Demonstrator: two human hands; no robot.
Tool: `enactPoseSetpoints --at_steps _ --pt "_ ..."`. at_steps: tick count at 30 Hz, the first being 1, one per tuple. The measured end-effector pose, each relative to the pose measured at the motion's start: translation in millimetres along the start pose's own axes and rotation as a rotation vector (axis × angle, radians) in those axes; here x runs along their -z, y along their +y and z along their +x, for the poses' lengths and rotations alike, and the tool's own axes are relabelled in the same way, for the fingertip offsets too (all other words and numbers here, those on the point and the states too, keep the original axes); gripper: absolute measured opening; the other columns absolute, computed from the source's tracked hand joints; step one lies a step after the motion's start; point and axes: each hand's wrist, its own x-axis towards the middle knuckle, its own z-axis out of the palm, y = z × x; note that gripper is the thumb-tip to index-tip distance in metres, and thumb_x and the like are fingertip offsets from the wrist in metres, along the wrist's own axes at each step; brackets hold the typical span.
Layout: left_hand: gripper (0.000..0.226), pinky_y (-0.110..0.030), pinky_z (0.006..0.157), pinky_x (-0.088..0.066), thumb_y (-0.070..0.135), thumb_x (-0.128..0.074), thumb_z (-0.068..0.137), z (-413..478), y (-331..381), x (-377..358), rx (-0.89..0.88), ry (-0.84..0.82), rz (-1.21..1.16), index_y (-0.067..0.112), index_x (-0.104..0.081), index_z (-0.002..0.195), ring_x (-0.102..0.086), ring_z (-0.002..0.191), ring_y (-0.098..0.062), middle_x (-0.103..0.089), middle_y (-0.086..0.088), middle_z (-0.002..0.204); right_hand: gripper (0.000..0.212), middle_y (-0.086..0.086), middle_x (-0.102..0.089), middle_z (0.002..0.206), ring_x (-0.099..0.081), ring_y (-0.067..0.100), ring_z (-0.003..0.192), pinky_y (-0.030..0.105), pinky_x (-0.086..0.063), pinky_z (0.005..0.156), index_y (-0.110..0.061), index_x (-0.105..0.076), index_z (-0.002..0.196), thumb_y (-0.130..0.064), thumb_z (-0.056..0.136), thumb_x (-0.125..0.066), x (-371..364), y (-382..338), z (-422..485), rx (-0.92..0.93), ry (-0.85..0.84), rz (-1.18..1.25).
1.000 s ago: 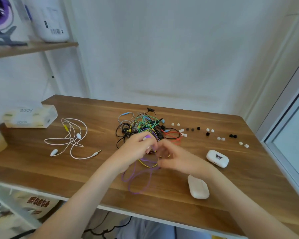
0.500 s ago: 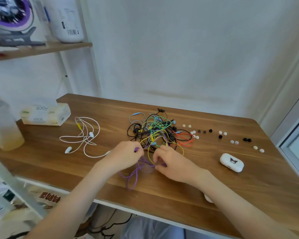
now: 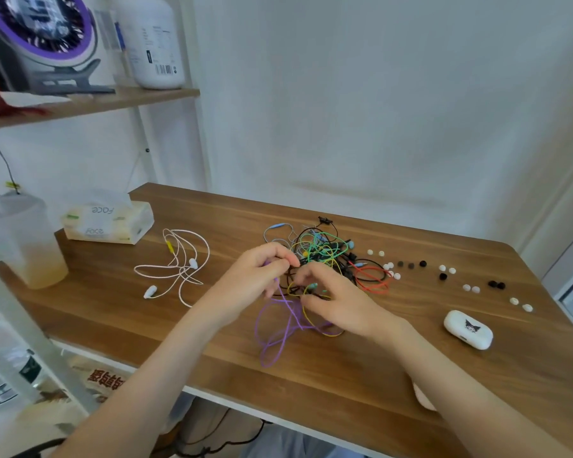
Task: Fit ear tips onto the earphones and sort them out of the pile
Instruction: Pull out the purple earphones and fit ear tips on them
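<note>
A tangled pile of coloured wired earphones (image 3: pixel 325 256) lies mid-table. My left hand (image 3: pixel 257 276) pinches the purple earphone cable (image 3: pixel 278 328), whose loops trail toward the table's front edge. My right hand (image 3: pixel 331 302) is curled at the pile's near side, fingers in the yellow cable (image 3: pixel 311 320) and beside a teal earbud. Loose white and black ear tips (image 3: pixel 444 271) lie scattered to the right of the pile. A white earphone set (image 3: pixel 176 266) lies apart on the left.
A white earbud case (image 3: pixel 467 329) with a cartoon print sits at right; a second pale case (image 3: pixel 422 396) peeks from under my right forearm. A tissue pack (image 3: pixel 108 223) and a plastic cup (image 3: pixel 27 242) stand at far left. A shelf (image 3: pixel 90 104) holds a fan and a bottle.
The view shifted, so the table sits further right in frame. My left hand rose toward the pile with the purple cable, and my right hand's fingers moved into the yellow cable.
</note>
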Motion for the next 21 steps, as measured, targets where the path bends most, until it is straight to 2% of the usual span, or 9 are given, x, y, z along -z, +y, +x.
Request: enactPoseSetpoints --at_steps 2,3,4,7,10,12,14,17,21 --pt "0.024 -0.018 0.050 -0.036 0.005 -0.044 0.097 3 3 -2 -0.030 0.009 -0.096 0.017 -0.063 0.089 -0.039 0.042 -0.008 -0.041 0.002 0.047 0.045 -0.008 -0.055 0.128 -0.051 0.005 0.113 0.026 -0.041 0.091 -0.019 -0.051 0.126 -0.012 0.082 -0.054 4 -12 -5 -0.070 -0.230 0.270" --pt "0.024 -0.019 0.050 -0.036 0.005 -0.044 0.098 6 5 -4 -0.041 0.017 -0.147 0.016 -0.063 0.090 -0.039 0.043 -0.009 -0.039 0.003 0.046 0.046 -0.008 -0.056 0.131 -0.054 0.009 0.111 0.030 -0.042 0.090 -0.020 -0.051 0.128 -0.016 0.083 -0.054 3 -15 -8 -0.093 -0.310 0.344" --pt "0.024 -0.020 0.051 -0.037 0.005 -0.042 0.099 8 9 -6 -0.051 0.036 -0.199 0.015 -0.063 0.091 -0.039 0.044 -0.010 -0.037 0.004 0.045 0.041 -0.005 -0.059 0.127 -0.056 0.013 0.109 0.032 -0.044 0.091 -0.018 -0.055 0.125 -0.020 0.085 -0.053 2 -19 -10 -0.104 -0.366 0.379" --pt "0.025 -0.023 0.058 -0.047 0.001 -0.037 0.100 12 21 -6 -0.052 0.121 -0.399 0.010 -0.060 0.093 -0.055 0.050 -0.013 -0.036 0.008 0.039 0.017 0.004 -0.064 0.097 -0.059 0.011 0.090 0.022 -0.044 0.083 -0.013 -0.062 0.099 -0.025 0.088 -0.057 4 -23 -16 -0.066 -0.414 0.346" --pt "0.026 -0.027 0.056 -0.056 -0.002 -0.034 0.100 15 28 1 -0.003 0.163 -0.698 0.007 -0.058 0.094 -0.067 0.056 -0.017 -0.034 0.005 0.039 0.010 0.006 -0.058 0.077 -0.054 0.013 0.071 0.022 -0.043 0.070 -0.018 -0.059 0.080 -0.020 0.089 -0.064 15 -18 -19 -0.081 -0.344 0.254" --pt "0.026 -0.017 0.037 -0.042 -0.001 -0.034 0.098 15 29 7 0.044 0.177 -0.828 0.009 -0.056 0.090 -0.049 0.037 -0.009 -0.031 0.006 0.041 0.014 -0.001 -0.057 0.068 -0.052 0.009 0.063 0.020 -0.042 0.065 -0.014 -0.060 0.078 -0.019 0.090 -0.064 26 -12 -21 -0.109 -0.238 0.182" --pt "0.026 -0.012 0.029 -0.020 -0.001 -0.033 0.095 15 30 14 0.069 0.153 -0.899 0.010 -0.054 0.086 -0.027 0.029 -0.004 -0.028 0.007 0.042 0.015 -0.008 -0.057 0.063 -0.052 0.006 0.060 0.020 -0.041 0.062 -0.011 -0.061 0.079 -0.020 0.091 -0.063 40 -6 -24 -0.114 -0.081 0.052" --pt "0.027 -0.010 0.032 -0.012 -0.005 -0.032 0.091 16 28 20 0.066 0.152 -0.777 0.009 -0.053 0.083 -0.019 0.028 -0.003 -0.028 0.006 0.043 0.014 -0.006 -0.058 0.064 -0.048 0.003 0.059 0.021 -0.039 0.061 -0.021 -0.060 0.075 -0.020 0.090 -0.063 62 3 -28 -0.123 0.128 -0.178" --pt "0.027 -0.010 0.038 -0.008 -0.010 -0.035 0.087 19 29 20 0.086 0.245 -0.451 0.008 -0.053 0.079 -0.014 0.028 -0.005 -0.023 0.005 0.041 0.016 -0.005 -0.057 0.079 -0.050 0.002 0.070 0.018 -0.036 0.066 -0.028 -0.057 0.075 -0.018 0.087 -0.063 82 9 -35 -0.147 0.179 -0.361"
